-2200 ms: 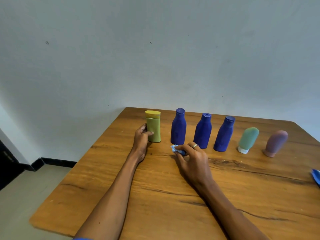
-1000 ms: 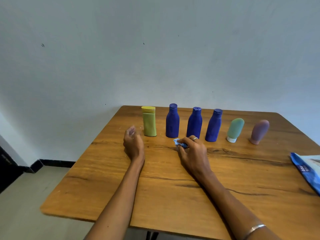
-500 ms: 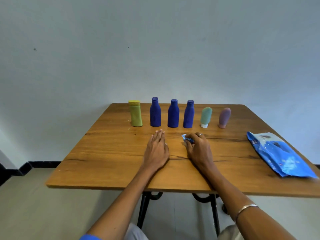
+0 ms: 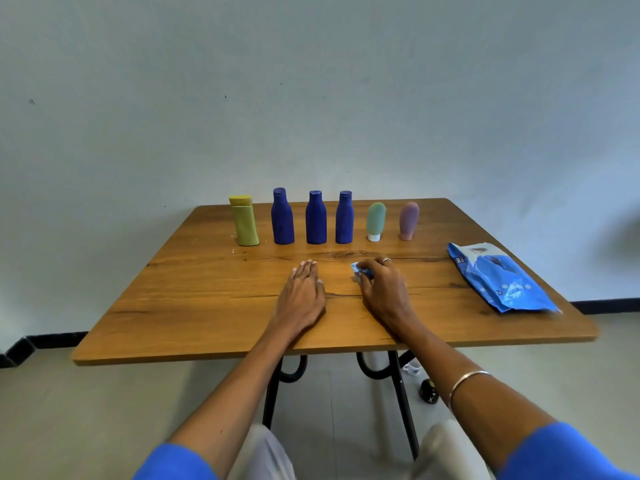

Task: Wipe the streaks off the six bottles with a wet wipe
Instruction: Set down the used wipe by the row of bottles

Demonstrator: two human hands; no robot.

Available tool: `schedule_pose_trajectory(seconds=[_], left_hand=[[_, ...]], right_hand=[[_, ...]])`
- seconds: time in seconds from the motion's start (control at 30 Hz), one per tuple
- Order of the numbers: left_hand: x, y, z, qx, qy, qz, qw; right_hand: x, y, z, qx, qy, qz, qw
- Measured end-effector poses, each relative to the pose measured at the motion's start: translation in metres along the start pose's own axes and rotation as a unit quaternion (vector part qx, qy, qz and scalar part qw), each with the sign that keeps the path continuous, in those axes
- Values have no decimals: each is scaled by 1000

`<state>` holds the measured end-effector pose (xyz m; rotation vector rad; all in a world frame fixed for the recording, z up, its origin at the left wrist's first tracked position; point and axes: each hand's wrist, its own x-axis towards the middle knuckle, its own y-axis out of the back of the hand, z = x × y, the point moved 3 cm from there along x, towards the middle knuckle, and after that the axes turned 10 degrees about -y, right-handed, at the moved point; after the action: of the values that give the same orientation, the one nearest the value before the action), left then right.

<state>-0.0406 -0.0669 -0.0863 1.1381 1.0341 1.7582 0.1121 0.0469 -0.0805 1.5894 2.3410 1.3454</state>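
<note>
Six bottles stand upright in a row at the far side of the wooden table [image 4: 194,306]: a yellow-green bottle [image 4: 245,221], three dark blue bottles [image 4: 282,218] [image 4: 316,219] [image 4: 344,219], a teal tube [image 4: 375,220] and a mauve tube [image 4: 409,220]. My left hand [image 4: 302,295] lies flat on the table with straight fingers, well in front of the row. Beside it, my right hand [image 4: 382,289] rests on the table and pinches a crumpled blue wet wipe [image 4: 358,270] at its fingertips. Neither hand touches a bottle.
A blue wet-wipe pack [image 4: 498,277] lies near the table's right edge. The wall stands close behind the bottles. Under the table are black metal legs [image 4: 401,393] and a small dark object [image 4: 428,391] on the floor.
My left hand let go of the yellow-green bottle and came back to lie flat mid-table. My view pulled back from the table, so the wipe pack and the table's front edge show.
</note>
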Motion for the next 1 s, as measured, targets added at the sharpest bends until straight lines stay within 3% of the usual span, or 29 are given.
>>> schedule_pose_trajectory(seconds=[0.27,0.47,0.7,1.0], left_hand=[[40,-12,-9,1,-7,10,1000],[68,-21,-14,10,23,-44,999],[89,44,11,-10,43,-136,990],[97,135,57,-41,61,-218,973]], right_hand=[[48,-9,12,7,-15,19,1000],[76,-23,16,-7,-48,-35,998],[93,23,-15,-46,-138,-133,980],[118,110,-104,-98,-157,-191,964]])
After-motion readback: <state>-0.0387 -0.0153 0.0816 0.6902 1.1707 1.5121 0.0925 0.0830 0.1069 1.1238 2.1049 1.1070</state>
